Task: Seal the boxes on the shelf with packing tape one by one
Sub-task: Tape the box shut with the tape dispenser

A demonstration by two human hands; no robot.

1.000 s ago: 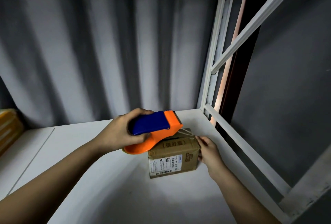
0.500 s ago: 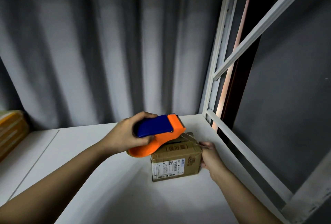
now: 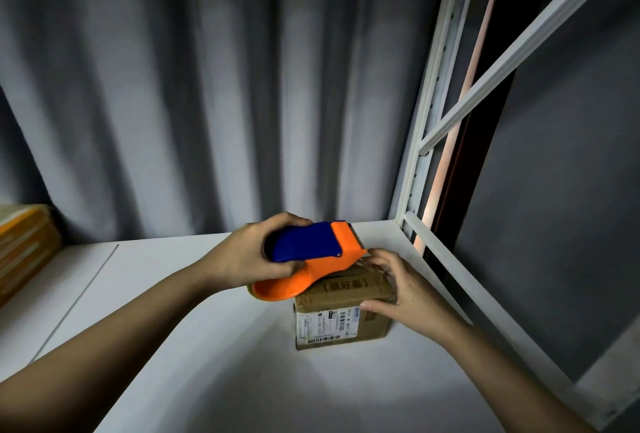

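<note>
The right hand (image 3: 410,289) has shifted from the cardboard box's (image 3: 343,311) far side onto its top right corner, holding it; the left hand (image 3: 252,258) grips the tape dispenser (image 3: 311,259) over the box (shelf (image 3: 207,346) beneath), ready to tape.

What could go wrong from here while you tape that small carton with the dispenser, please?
The right hand has fingertips close to the serrated blade of the tape dispenser, so a slip could nick them. The cardboard box is small and held only from one side, so pressure from the left hand could skid or tip it on the smooth white shelf.
</note>
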